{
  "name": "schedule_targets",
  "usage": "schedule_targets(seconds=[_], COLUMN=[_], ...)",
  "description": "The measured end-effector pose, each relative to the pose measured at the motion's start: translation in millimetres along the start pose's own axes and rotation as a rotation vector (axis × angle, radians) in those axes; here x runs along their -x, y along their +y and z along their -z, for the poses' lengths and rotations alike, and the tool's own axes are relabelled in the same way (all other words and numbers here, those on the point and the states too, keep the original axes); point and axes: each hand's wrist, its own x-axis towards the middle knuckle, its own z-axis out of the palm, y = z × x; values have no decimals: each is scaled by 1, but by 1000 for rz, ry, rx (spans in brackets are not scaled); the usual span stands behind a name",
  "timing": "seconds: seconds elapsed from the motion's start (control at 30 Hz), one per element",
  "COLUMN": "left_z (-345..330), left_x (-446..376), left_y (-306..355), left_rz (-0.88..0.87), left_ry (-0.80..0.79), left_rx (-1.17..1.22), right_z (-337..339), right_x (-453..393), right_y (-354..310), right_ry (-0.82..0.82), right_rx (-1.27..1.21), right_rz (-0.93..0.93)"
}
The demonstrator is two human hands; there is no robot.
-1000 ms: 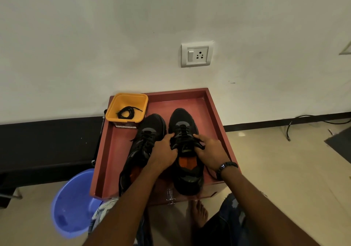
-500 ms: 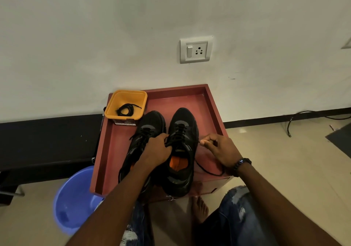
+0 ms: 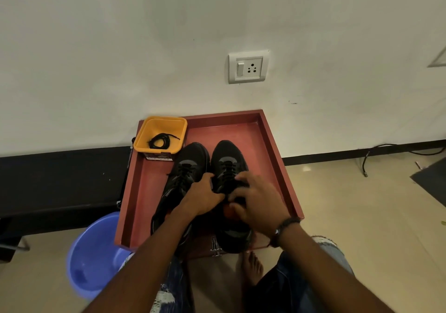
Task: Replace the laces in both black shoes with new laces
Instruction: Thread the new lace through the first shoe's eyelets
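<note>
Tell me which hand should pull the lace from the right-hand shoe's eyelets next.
Probably the right hand: its fingers already curl over the right shoe at its laces, while the left hand grips that shoe's inner side, steadying it.

Two black shoes (image 3: 225, 167) stand side by side in one red tray (image 3: 277, 167). One yellow tub (image 3: 147, 134) holds one coiled black lace (image 3: 159, 140). One blue basin (image 3: 91, 252), one wall socket (image 3: 248, 66), two hands (image 3: 258, 204).
</note>
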Motion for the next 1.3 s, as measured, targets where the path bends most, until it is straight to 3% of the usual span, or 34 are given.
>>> schedule_targets(seconds=[0.2,0.3,0.37,0.53,0.73,0.97,1.13,1.3], left_z=[-1,-1,-1,-7,-15,-19,-22,-15], left_x=[9,12,14,15,13,11,9,5], left_y=[2,1,1,-1,5,4,12,16], left_rz=[-29,-55,-75,-115,-112,-93,-153,-206], left_ry=[6,9,21,57,88,146,223,202], left_rx=[42,53,59,-3,-112,-141,-367,-497], right_z=[-4,-12,-12,-4,-9,-7,-14,-15], right_x=[-27,-39,-41,-36,-28,-27,-25,-15], right_y=[-25,-28,-24,-1,15,19,18,23], right_ry=[-138,-169,-140,-174,-137,-5,65,37], right_rx=[651,836,764,282,58,-561,-338,-344], right_rz=[-6,43,82,156,140,-131,-79,-99])
